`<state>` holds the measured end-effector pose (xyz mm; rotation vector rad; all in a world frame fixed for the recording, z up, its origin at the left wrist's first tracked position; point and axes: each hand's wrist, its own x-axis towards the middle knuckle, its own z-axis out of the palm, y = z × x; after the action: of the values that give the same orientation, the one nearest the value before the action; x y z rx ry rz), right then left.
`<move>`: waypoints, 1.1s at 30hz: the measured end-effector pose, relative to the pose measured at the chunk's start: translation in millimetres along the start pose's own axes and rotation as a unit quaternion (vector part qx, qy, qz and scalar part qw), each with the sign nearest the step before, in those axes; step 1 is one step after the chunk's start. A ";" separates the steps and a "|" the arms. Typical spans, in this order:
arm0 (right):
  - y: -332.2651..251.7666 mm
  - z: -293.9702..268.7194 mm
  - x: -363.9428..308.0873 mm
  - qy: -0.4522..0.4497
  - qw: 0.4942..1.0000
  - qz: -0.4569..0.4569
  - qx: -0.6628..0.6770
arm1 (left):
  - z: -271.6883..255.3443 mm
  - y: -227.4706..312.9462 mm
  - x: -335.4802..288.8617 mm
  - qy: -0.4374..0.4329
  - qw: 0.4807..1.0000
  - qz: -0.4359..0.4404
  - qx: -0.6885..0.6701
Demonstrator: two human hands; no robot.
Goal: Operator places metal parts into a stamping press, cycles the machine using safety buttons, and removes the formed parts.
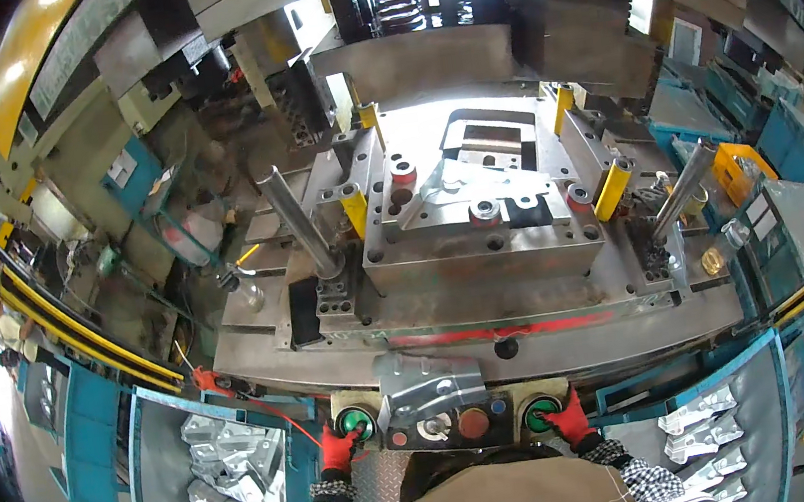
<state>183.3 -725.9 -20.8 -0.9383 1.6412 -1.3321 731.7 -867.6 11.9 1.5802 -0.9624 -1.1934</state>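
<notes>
My left hand point(339, 449), in a red glove, reaches a green push button point(353, 423) at the left end of a control panel. Its thumb side touches the button, and the fingers are apart. At the panel's right end my right hand point(570, 419), also red-gloved, has its thumb on another green button point(542, 413) with a finger stretched upward. Neither hand holds anything. A formed grey metal bracket point(429, 385) rests at the panel's back edge, between the hands. Beyond it, a shiny sheet-metal part point(479, 186) lies on the lower press die point(484, 266).
A blue-framed bin point(138, 484) of stamped parts stands at left, and another bin point(782, 405) with parts at right. Steel guide posts point(301, 223) and yellow posts point(613, 188) rise around the die. A red knob point(473, 424) sits mid-panel. A person point(10, 324) is far left.
</notes>
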 end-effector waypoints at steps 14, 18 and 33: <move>-55.3 10.9 -11.7 0.008 1.000 0.020 0.023 | -5.3 16.5 -15.9 -0.021 0.999 -0.033 0.005; -48.8 -3.9 -11.7 -0.004 1.000 0.025 -0.012 | 16.2 27.6 -15.2 -0.024 0.998 -0.056 -0.031; -14.1 -7.5 -3.2 -0.023 0.999 -0.016 0.026 | -6.8 -3.6 9.5 -0.106 0.994 0.014 0.021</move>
<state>178.5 -722.4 -5.5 -0.9613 1.5554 -1.3578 740.8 -874.0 6.7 1.4885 -1.1479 -1.3488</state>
